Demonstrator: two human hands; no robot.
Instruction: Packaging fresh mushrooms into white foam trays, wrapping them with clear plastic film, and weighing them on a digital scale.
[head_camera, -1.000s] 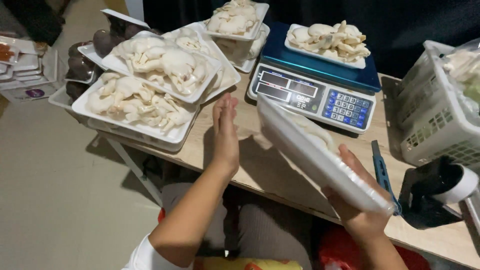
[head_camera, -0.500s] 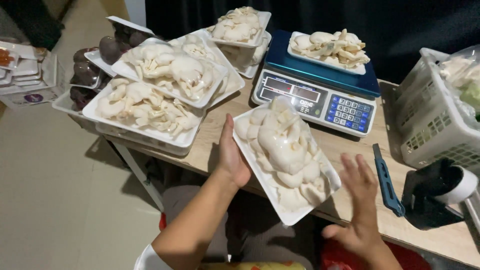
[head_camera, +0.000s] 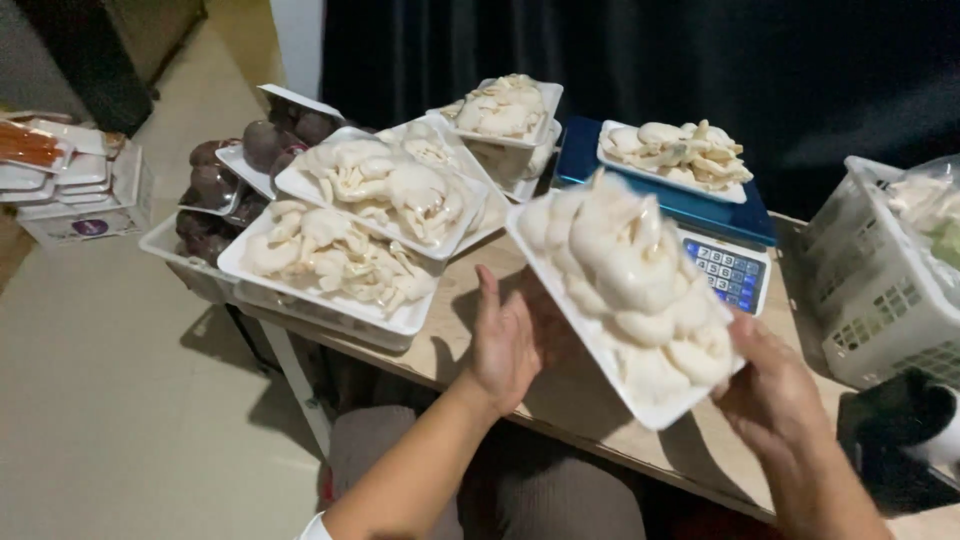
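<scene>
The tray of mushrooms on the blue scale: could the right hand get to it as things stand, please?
Probably not right away. The right hand and left hand both support a white tray of mushrooms, which sits between them and the tray on the scale. Nothing else blocks the way.

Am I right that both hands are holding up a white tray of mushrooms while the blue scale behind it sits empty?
Not quite: in the head view the blue scale carries another tray of mushrooms. Both the left hand and right hand do hold up the white tray.
</scene>
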